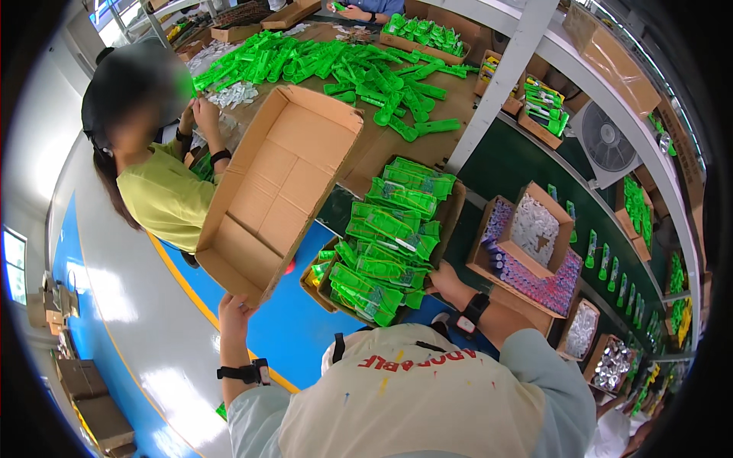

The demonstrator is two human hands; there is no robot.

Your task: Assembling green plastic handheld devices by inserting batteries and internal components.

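My left hand [235, 311] grips the lower corner of a shallow cardboard tray [284, 169], which is held up and tilted with its bare inside facing me. The tray has nothing in it. In front of my body stands a cardboard box [456, 208] filled with rows of bright green packaged items [382, 271] in clear wrapping. My right hand [444, 281] is closed on the near right side of this box, its fingertips partly hidden by the edge and the packages.
A table [366, 156] ahead bears a heap of green plastic pieces [305, 61]. A co-worker in a yellow-green top [168, 198] works at the left. To the right, a box of purple tubes [550, 286] carries a smaller box [534, 229]; a metal rack post [496, 91] rises beside it.
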